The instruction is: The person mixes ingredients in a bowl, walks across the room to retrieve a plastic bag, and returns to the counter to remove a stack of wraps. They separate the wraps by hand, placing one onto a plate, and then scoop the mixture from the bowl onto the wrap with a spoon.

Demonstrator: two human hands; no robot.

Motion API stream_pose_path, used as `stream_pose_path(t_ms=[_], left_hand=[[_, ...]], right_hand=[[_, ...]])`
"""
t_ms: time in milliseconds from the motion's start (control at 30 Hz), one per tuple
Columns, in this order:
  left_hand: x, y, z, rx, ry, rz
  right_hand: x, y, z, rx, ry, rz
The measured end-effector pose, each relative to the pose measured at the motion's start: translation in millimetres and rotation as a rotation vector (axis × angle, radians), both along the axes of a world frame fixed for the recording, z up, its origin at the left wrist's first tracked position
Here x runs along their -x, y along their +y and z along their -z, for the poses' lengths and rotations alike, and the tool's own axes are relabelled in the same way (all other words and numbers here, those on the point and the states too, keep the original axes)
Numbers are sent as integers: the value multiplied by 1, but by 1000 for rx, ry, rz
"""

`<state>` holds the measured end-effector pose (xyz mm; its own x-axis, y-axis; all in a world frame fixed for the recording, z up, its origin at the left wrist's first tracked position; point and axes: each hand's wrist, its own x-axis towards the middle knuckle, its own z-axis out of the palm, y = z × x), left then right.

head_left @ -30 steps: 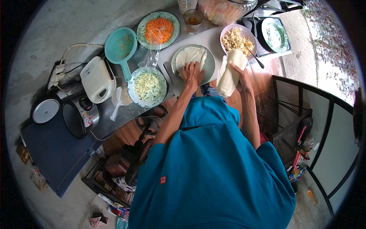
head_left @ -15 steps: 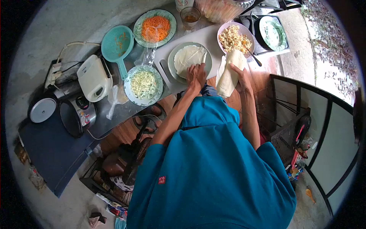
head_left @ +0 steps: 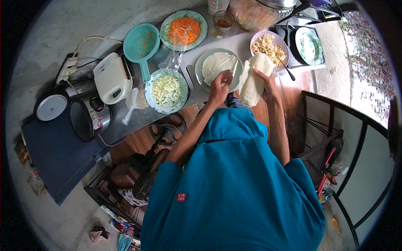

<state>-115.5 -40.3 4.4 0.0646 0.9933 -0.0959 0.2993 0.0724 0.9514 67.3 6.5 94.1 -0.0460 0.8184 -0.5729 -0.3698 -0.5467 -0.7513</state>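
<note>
My right hand (head_left: 268,85) is wrapped around a thick, folded stack of pale spring roll wrappers (head_left: 256,77), held tilted just right of the plate. On a pale green plate (head_left: 200,79) lies a thin round wrapper (head_left: 215,67), with a raised fold along its right edge. Over the plate's near edge is my left hand (head_left: 222,85), its fingers loosely bent and apart, with nothing visible in them. A pink bowl (head_left: 286,53) of crumbly yellowish filling (head_left: 268,47) stands beyond the stack, a spoon (head_left: 288,72) resting in it.
A plate of shredded carrot (head_left: 184,31), a plate of shredded cabbage (head_left: 167,90) and a green colander (head_left: 136,44) are at left. Behind stands a glass of brown liquid (head_left: 223,21). A white appliance (head_left: 111,79) and a stove (head_left: 293,60) flank the work area.
My left hand has lifted from the wrapper on the plate, and its fingers have loosened. My right hand still holds the stack. The whole view has shifted slightly.
</note>
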Motion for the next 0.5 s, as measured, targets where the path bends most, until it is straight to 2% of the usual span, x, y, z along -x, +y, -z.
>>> stream_pose_path(t_ms=[67, 100, 200, 333, 400, 433, 467, 500], left_hand=[[1, 14, -33, 371, -701, -189], [4, 21, -52, 406, -720, -150], [9, 32, -65, 328, -778, -75], [14, 31, -77, 322, -790, -201], [19, 30, -83, 397, -913, -278], [22, 29, -86, 394, -913, -277], [24, 28, -89, 422, -925, -291], [26, 27, -91, 452, -936, -304]], right_hand=[[16, 6, -5, -35, -33, -95], [24, 9, -6, -68, -55, -169], [53, 16, -9, -262, -14, -190], [76, 23, -10, -262, -172, -223], [82, 23, -14, -372, -432, -279], [80, 26, -17, -359, -613, -403], [80, 28, -20, -363, -614, -402], [81, 28, -23, -464, -801, -455]])
